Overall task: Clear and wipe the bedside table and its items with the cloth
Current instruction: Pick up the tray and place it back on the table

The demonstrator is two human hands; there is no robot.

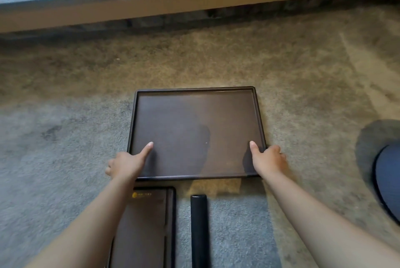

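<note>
A dark brown tray (195,131) with a raised rim sits flat on the carpet (65,159), and both hands grip its near corners — the left hand (125,165) clasps the left edge with the thumb lying on the inner surface, the right hand (268,160) clasps the right edge the same way, fingers curled around the rim. Nearer the person, a second dark tray (142,228) and a black cylindrical post (199,231) lie side by side — apart from each other.
</note>
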